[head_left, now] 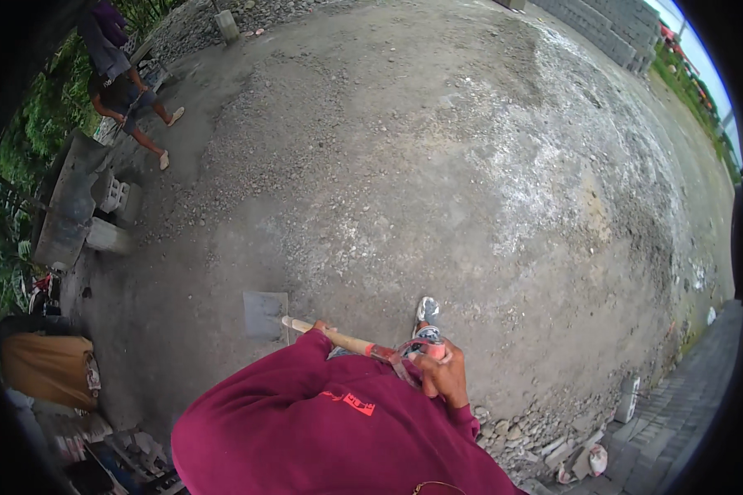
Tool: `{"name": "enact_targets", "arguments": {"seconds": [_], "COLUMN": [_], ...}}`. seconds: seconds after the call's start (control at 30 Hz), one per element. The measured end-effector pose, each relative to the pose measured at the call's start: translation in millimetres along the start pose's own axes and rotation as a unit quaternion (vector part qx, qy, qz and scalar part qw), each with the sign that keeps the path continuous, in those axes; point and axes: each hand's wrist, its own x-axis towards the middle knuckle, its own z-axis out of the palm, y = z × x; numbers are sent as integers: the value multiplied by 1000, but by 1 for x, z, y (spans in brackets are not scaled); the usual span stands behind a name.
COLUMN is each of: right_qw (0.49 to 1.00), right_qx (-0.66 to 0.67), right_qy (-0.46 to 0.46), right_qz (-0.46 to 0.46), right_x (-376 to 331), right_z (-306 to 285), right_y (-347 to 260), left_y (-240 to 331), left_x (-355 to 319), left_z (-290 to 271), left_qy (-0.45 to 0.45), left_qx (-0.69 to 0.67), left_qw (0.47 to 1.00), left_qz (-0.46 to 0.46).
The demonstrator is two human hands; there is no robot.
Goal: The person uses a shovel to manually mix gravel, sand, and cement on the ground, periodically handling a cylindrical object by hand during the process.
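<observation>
A tool with a pale wooden shaft (351, 341) and a red forked handle (382, 353), like that of a shovel, slants across the front of my body. My right hand (447, 373) is closed round the red grip at its right end. Farther left, my left hand (323, 327) holds the wooden shaft, its fingers mostly hidden behind the wood and my sleeve. Beyond the shaft's left end shows a flat grey square (264, 315) at ground level. I cannot tell whether it is the tool's blade or a separate piece.
Gravelly ground (371, 198) spreads ahead, with whitish patches at right. Far left, a person (132, 99) stands near a tilted metal trough (68, 202) and a hollow block (115, 196). Brown cloth (48, 369) lies at left. Rubble (512, 433) borders paving (677, 412) at lower right.
</observation>
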Motion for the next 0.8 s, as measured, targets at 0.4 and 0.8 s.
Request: {"name": "enact_targets", "arguments": {"seconds": [0.4, 0.8], "right_qw": [923, 977], "right_qx": [-168, -98], "right_qy": [-294, -188], "right_qz": [-183, -27], "right_x": [253, 552], "right_z": [-88, -100], "right_y": [-173, -267], "left_y": [64, 265], "left_x": [-11, 47], "left_z": [205, 421], "left_qy": [-8, -78], "left_qx": [-119, -200], "left_qw": [992, 934], "left_qz": [39, 284]}}
